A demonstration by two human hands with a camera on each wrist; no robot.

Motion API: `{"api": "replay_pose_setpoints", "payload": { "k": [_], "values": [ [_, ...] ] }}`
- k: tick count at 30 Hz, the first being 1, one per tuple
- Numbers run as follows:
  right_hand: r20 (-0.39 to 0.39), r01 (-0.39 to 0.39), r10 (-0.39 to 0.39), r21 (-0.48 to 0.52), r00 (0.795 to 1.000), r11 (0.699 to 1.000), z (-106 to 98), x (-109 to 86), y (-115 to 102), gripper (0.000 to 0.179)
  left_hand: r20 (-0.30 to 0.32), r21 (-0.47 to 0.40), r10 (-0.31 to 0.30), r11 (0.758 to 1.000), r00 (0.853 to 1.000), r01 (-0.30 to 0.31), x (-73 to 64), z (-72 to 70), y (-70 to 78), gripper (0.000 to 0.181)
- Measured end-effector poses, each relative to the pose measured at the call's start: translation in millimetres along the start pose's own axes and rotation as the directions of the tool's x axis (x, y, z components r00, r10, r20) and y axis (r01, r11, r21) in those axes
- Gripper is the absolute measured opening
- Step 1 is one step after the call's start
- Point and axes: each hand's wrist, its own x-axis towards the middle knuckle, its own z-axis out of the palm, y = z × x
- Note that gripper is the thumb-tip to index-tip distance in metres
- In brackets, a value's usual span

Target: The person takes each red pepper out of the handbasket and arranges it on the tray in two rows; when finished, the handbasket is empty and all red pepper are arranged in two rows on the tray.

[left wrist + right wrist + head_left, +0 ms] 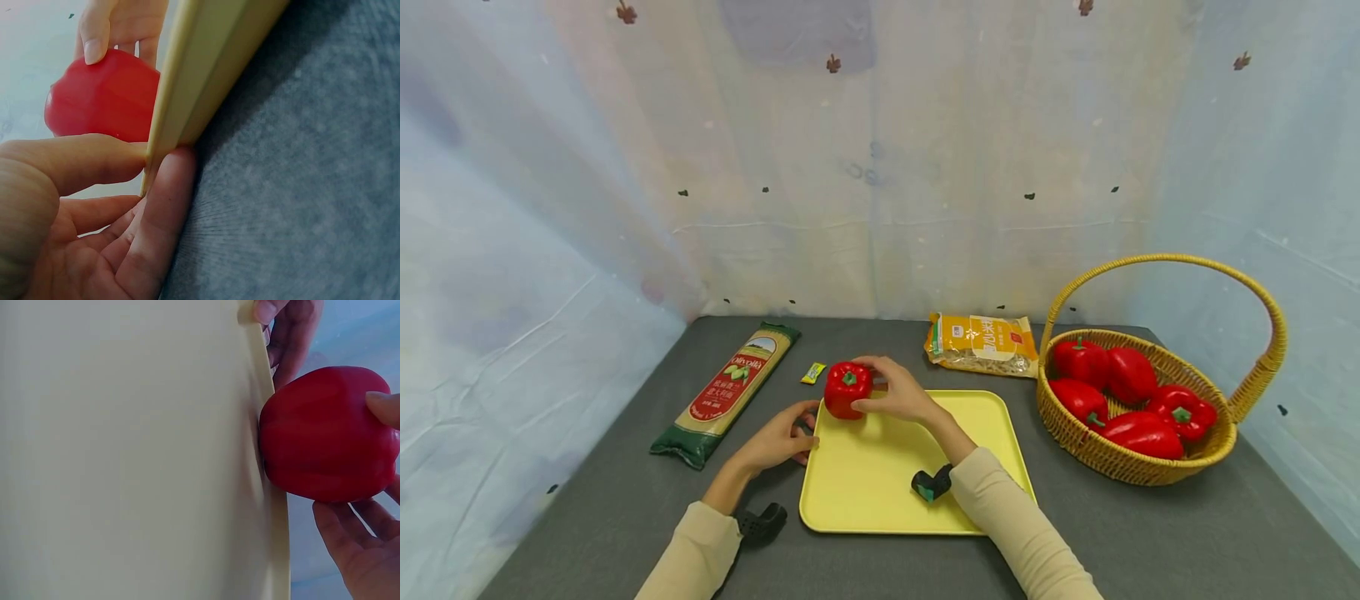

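A red bell pepper (844, 396) with a green stem is at the far left corner of a yellow tray (880, 500). My right hand (898, 392) grips it between thumb and fingers. In the right wrist view, the pepper (328, 434) overlaps the tray's rim (280, 550); whether it touches is hard to tell. My left hand (777, 437) pinches the tray's left edge. The left wrist view has the thumb on the rim (164, 112) and the other fingers (165, 206) beneath or beside it, near the grey tabletop.
Left of the tray lies a long pasta packet (730, 392). A small yellow-green packet (812, 373) is just beyond the pepper. An orange grain bag (983, 343) lies at the back. On the right stands a wicker basket (1093, 454) with a tall handle, holding several red peppers (1131, 375).
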Motion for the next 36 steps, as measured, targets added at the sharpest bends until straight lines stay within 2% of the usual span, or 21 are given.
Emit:
{"api": "replay_pose_setpoints", "payload": {
  "k": [7,14,17,22,24,36],
  "values": [
    [0.000,0.001,-0.001,0.009,1.000,1.000,1.2,1.0,3.0,0.063,-0.008,-0.008,-0.007,1.000,1.000,0.007,-3.3,1.0,6.1,0.058],
    [0.010,-0.021,0.021,0.001,1.000,1.000,1.5,1.8,4.6,0.066,-0.022,0.015,-0.026,1.000,0.999,0.026,7.5,-1.0,-19.1,0.060],
    [-0.005,-0.030,0.030,-0.016,1.000,0.999,4.5,4.0,14.5,0.068,-0.023,0.012,-0.028,1.000,0.999,0.028,9.1,-1.7,-23.0,0.061],
    [-0.032,-0.050,0.049,-0.056,0.998,0.997,10.0,10.2,39.4,0.071,-0.020,0.004,-0.022,1.000,1.000,0.022,8.8,-2.1,-22.3,0.062],
    [-0.032,-0.059,0.057,-0.069,0.998,0.996,10.4,11.3,43.0,0.071,-0.020,0.009,-0.018,1.000,1.000,0.018,8.9,-2.3,-22.3,0.062],
    [-0.029,-0.046,0.043,-0.109,0.999,0.993,7.1,10.7,42.0,0.083,-0.024,0.007,-0.022,1.000,0.999,0.022,8.6,-1.9,-20.3,0.063]
  ]
}}
